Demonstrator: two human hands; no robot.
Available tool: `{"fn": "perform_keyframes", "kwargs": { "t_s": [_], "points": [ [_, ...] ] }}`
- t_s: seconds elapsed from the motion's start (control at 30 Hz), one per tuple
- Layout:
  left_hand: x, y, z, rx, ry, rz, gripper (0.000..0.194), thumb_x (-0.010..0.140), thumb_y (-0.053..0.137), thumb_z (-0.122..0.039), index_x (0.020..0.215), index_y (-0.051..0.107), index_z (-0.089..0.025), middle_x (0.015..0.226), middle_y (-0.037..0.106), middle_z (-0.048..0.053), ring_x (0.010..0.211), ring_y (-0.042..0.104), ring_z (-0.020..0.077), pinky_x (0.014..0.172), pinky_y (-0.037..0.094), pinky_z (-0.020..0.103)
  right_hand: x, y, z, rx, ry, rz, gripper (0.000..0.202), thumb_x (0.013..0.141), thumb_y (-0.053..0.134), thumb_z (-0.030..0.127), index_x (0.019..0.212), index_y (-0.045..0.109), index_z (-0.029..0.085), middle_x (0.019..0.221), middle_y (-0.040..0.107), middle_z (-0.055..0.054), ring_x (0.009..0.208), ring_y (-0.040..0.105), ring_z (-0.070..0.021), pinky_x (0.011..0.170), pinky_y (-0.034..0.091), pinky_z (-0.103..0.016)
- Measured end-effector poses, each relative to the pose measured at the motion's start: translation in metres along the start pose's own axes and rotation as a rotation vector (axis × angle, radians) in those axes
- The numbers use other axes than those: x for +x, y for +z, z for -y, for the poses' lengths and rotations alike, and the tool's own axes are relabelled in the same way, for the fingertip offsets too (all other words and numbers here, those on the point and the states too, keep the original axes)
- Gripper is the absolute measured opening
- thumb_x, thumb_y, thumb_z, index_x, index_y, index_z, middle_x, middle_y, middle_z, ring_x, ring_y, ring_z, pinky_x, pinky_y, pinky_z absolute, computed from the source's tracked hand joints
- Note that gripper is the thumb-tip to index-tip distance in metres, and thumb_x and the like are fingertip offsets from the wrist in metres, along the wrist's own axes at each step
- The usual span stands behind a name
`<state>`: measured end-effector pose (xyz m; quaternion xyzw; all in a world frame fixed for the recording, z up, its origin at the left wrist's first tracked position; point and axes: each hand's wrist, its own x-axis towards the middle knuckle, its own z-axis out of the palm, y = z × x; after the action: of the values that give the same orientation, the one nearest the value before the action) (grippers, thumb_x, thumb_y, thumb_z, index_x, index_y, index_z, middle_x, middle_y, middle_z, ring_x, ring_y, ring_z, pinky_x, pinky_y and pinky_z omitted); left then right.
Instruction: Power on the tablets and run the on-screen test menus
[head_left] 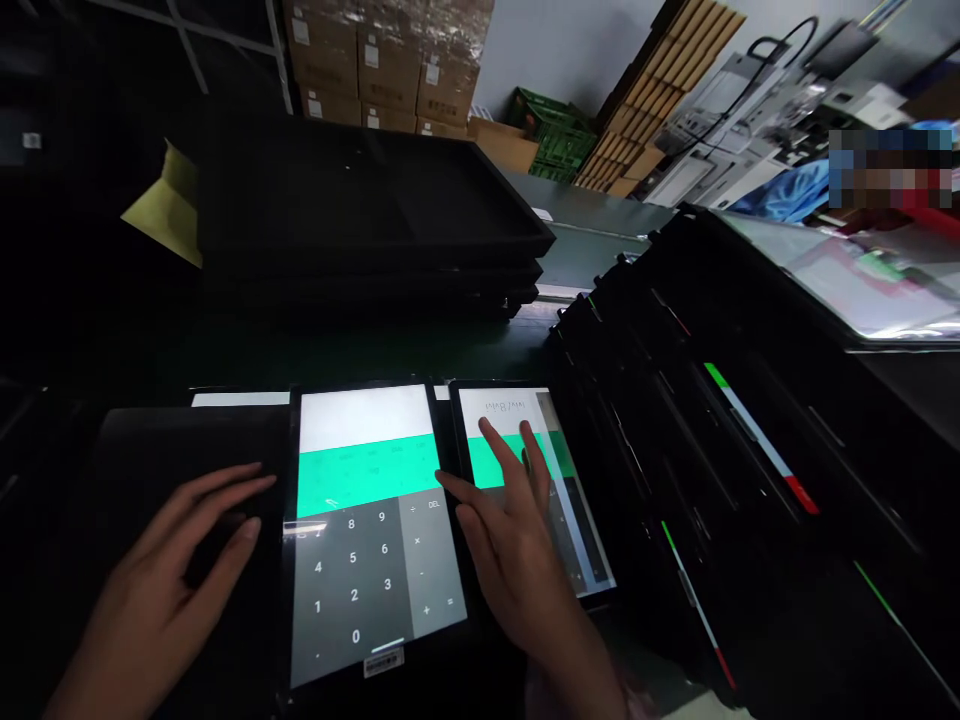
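Note:
A lit tablet (352, 570) lies in front of me, its screen showing a calculator with a green band and grey number keys. To its right is a second lit tablet (581, 520) with a similar screen, partly covered by my hand. My right hand (517, 530) hovers over the gap between the two, fingers spread, the index fingertip at the first tablet's right edge; whether it touches cannot be made out. My left hand (187, 550) is left of the first tablet with its fingers stretched out and nothing held. A barcode label (384, 662) sits at the first tablet's lower edge.
Black trays (375, 200) are stacked behind the tablets. More dark units with coloured strips (761, 435) stand in a row at right, near a bright screen (862, 270). Cardboard boxes (390, 75), a green crate (551, 130) and a person in blue (795, 190) are farther back.

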<state>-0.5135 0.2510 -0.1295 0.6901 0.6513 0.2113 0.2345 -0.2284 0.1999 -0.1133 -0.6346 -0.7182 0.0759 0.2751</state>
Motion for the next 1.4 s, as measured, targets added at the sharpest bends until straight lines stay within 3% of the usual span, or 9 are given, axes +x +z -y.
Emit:
{"fn": "perform_keyframes", "kwargs": {
  "t_s": [0.1,0.23,0.33,0.5,0.7,0.87,1.1,1.27,1.4],
  "points": [
    [-0.003,-0.001,0.000,-0.114,-0.062,0.047,0.032,0.097,0.049,-0.056,0.121,0.064,-0.040,0.140,0.056,-0.009,0.112,0.063,0.0218,0.053,0.049,0.019,0.012,0.010,0.013,-0.014,-0.021,0.042,0.032,0.104,0.047,0.025,0.126,0.069,0.024,0.168,0.022,-0.007,0.157,0.002,-0.0395,0.102,0.057,-0.059],
    [-0.001,-0.002,0.019,-0.159,0.110,0.064,0.032,0.095,0.054,-0.051,0.123,0.065,-0.042,0.137,0.059,-0.005,0.120,0.064,0.0225,0.058,0.055,0.018,0.019,0.018,0.019,-0.037,-0.032,0.060,0.032,0.103,0.048,0.026,0.124,0.072,0.024,0.168,0.023,-0.004,0.156,0.002,-0.0418,0.104,0.054,-0.061],
    [-0.004,-0.002,0.028,-0.189,0.145,0.087,0.032,0.095,0.055,-0.048,0.125,0.065,-0.044,0.137,0.060,-0.004,0.117,0.066,0.0206,0.058,0.056,0.016,0.016,0.022,0.016,-0.059,-0.008,-0.019,0.033,0.103,0.046,0.023,0.121,0.074,0.023,0.166,0.031,-0.004,0.157,0.005,-0.0405,0.109,0.049,-0.065],
    [-0.012,-0.002,0.016,-0.283,0.044,0.075,0.031,0.098,0.050,-0.049,0.123,0.066,-0.042,0.138,0.058,-0.004,0.121,0.063,0.0187,0.063,0.057,0.017,0.012,0.028,0.018,-0.053,0.015,-0.070,0.033,0.104,0.046,0.024,0.120,0.074,0.026,0.163,0.036,-0.004,0.156,0.011,-0.0393,0.109,0.046,-0.069],
    [-0.016,-0.002,0.011,-0.293,0.136,0.052,0.026,0.099,0.052,-0.042,0.119,0.069,-0.040,0.137,0.058,-0.002,0.122,0.061,0.0189,0.070,0.058,0.019,0.010,0.032,0.019,-0.060,0.014,-0.073,0.034,0.104,0.044,0.024,0.120,0.074,0.023,0.161,0.038,-0.006,0.155,0.014,-0.0387,0.105,0.049,-0.068],
    [-0.018,-0.003,0.008,-0.209,0.362,0.042,0.030,0.098,0.055,-0.031,0.122,0.067,-0.045,0.144,0.051,-0.005,0.137,0.047,0.0216,0.107,0.052,0.037,0.004,0.025,0.028,-0.059,-0.056,-0.040,0.032,0.103,0.046,0.020,0.119,0.073,0.023,0.161,0.037,-0.005,0.156,0.010,-0.0379,0.106,0.050,-0.065],
    [-0.016,-0.002,0.011,-0.061,0.481,0.070,0.038,0.099,0.052,-0.032,0.133,0.059,-0.046,0.160,0.033,-0.003,0.149,0.029,0.0328,0.108,0.050,0.059,0.003,0.025,0.053,0.017,-0.151,0.184,0.032,0.102,0.048,0.021,0.123,0.071,0.029,0.166,0.028,0.001,0.157,0.003,-0.0353,0.099,0.059,-0.048],
    [-0.017,0.000,0.010,0.009,0.514,0.059,0.035,0.099,0.051,-0.031,0.128,0.064,-0.046,0.167,0.021,-0.006,0.153,0.018,0.0368,0.102,0.051,0.069,0.003,0.025,0.033,-0.010,-0.028,-0.042,0.033,0.104,0.044,0.021,0.115,0.075,0.025,0.157,0.043,-0.005,0.155,0.017,-0.0336,0.107,0.050,-0.060],
    [-0.018,0.001,0.007,0.020,0.484,0.080,0.034,0.100,0.048,-0.033,0.128,0.064,-0.045,0.167,0.019,-0.006,0.153,0.017,0.0369,0.097,0.053,0.071,0.004,0.026,0.018,-0.057,0.065,-0.142,0.033,0.105,0.043,0.025,0.117,0.074,0.026,0.158,0.042,-0.006,0.153,0.021,-0.0355,0.105,0.048,-0.064]
  ]
}}
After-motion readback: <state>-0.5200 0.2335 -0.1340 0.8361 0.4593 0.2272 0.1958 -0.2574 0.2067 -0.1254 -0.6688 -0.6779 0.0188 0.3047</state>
